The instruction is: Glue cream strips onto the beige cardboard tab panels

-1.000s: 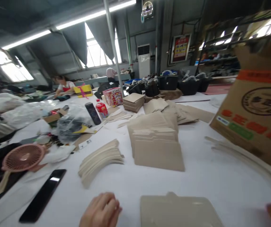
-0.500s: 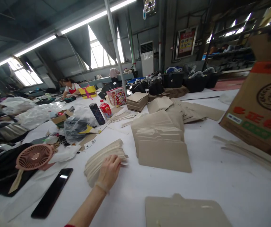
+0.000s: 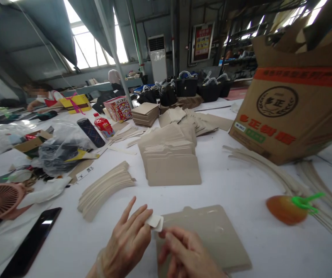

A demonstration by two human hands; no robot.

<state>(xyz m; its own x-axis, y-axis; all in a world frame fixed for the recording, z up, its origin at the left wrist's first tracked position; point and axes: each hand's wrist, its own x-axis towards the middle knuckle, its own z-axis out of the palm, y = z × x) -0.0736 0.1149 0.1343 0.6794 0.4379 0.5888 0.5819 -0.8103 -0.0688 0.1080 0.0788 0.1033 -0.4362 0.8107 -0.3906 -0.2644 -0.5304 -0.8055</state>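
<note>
My left hand (image 3: 128, 239) has a short pale card strip (image 3: 155, 222) between its thumb and fingers, the end jutting out to the right. Just beside that end is my right hand (image 3: 187, 253), fingers curled in and slightly blurred. Whether its fingertips grip the strip or something else I cannot make out. Both hands hover over the left edge of a flat grey-beige card panel (image 3: 212, 231) with a small tab on its far edge. Up and left of my hands lies a fanned stack of narrow card strips (image 3: 106, 189).
Beyond the hands stands a fanned pile of card panels (image 3: 173, 170). An orange bottle with a green top (image 3: 287, 209) lies at right, near a carton (image 3: 287, 104) and long strips (image 3: 258, 170). Leftward are a phone (image 3: 32, 241) and a pink fan (image 3: 2, 200). A co-worker (image 3: 45, 98) sits far left.
My left hand has left the strip stack and come right with a strip. My right hand has come in beside it. The view has swung right, bringing the orange bottle into sight.
</note>
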